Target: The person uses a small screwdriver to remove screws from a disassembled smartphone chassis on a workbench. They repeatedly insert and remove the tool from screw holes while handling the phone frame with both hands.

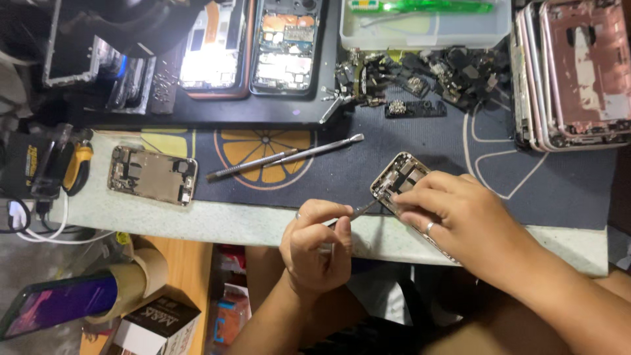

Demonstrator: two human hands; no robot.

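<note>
Left hand (pixel 315 246), nearest us, pinches a thin metal pick (pixel 363 210), fingers closed tight. Right hand (pixel 460 217) clamps the gold phone frame (pixel 399 181) on the mat's (pixel 420 151) front edge. Risk: pick slips, we gouge the board. Loose spudgers (pixel 289 158) lie left of the frame.

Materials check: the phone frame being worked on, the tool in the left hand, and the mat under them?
Phone frame: looks like metal with a gold-tone finish; its rim glints. Tool in the left hand: thin and silver-grey with a shine, probably steel, like the two spudgers lying nearby. Mat: dark, matte, printed with an orange slice; seems to be rubber or fabric, cannot tell which.
</note>
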